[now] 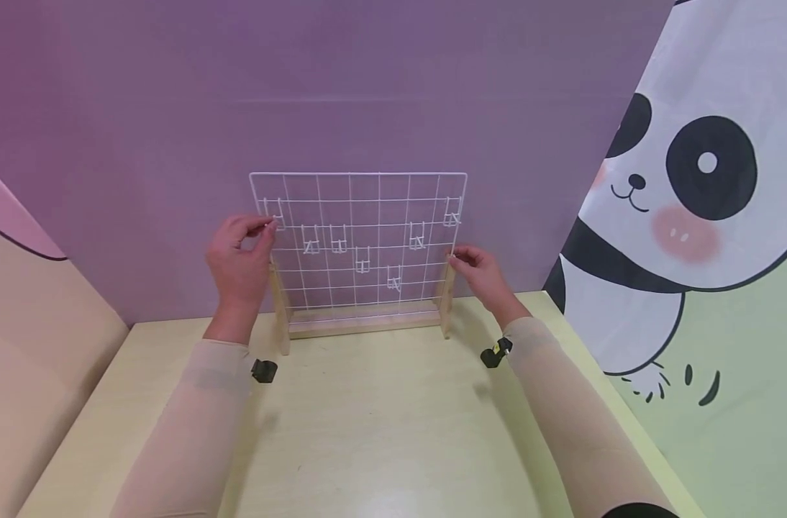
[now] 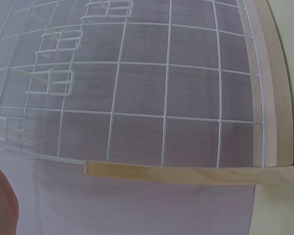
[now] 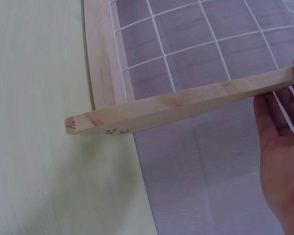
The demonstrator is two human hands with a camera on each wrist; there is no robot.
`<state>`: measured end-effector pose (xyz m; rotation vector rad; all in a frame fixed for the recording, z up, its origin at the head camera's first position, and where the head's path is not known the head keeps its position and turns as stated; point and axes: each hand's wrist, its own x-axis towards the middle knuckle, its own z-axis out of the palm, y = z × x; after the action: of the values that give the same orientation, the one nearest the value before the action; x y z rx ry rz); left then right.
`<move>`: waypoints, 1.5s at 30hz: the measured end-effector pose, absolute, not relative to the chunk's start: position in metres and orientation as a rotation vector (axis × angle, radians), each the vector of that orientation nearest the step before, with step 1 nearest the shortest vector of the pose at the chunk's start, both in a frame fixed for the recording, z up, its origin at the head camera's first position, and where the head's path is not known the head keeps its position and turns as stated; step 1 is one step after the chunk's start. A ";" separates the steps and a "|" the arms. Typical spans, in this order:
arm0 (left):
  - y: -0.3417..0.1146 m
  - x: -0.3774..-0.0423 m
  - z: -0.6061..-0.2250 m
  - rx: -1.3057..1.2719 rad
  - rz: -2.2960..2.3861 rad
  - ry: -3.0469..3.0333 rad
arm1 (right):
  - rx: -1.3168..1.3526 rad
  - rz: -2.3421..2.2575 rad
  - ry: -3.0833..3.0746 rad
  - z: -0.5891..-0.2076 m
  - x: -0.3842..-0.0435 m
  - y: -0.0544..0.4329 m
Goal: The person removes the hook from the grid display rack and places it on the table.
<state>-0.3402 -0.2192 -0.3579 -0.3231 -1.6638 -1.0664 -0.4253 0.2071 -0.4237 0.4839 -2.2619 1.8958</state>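
A white wire grid panel [image 1: 379, 187] stands upright in a wooden stand [image 1: 361, 329] at the back of the table. Several white wire hooks [image 1: 362, 265] hang on its bars. At the panel's upper left, my left hand [image 1: 238, 262] pinches a wire hook [image 1: 278, 216] between thumb and finger; in the left wrist view that hook [image 2: 9, 128] is partly cut off beside the hand [image 2: 2, 200]. My right hand [image 1: 487, 280] grips the panel's right edge at the top of the stand's right post [image 3: 181, 100], with the thumb in front and fingers behind.
The pale wooden table [image 1: 367, 424] reaches back to a purple backdrop [image 1: 380, 86] close behind the panel. A panda picture [image 1: 639, 288] covers the wall on the right. A beige wall [image 1: 37, 309] borders the table on the left.
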 end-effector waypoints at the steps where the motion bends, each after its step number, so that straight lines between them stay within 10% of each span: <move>1: -0.220 -0.340 -0.357 -0.330 -1.048 -1.665 | 0.487 1.897 -2.261 -0.424 -0.425 0.207; 45: -0.236 -0.291 -0.371 -0.398 -0.876 -1.784 | 0.456 1.925 -2.280 -0.423 -0.424 0.206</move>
<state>-0.2906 -0.2365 -0.3715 -0.3980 -1.7842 -0.8756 -0.4241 0.2063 -0.4225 0.4558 -2.2800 1.9251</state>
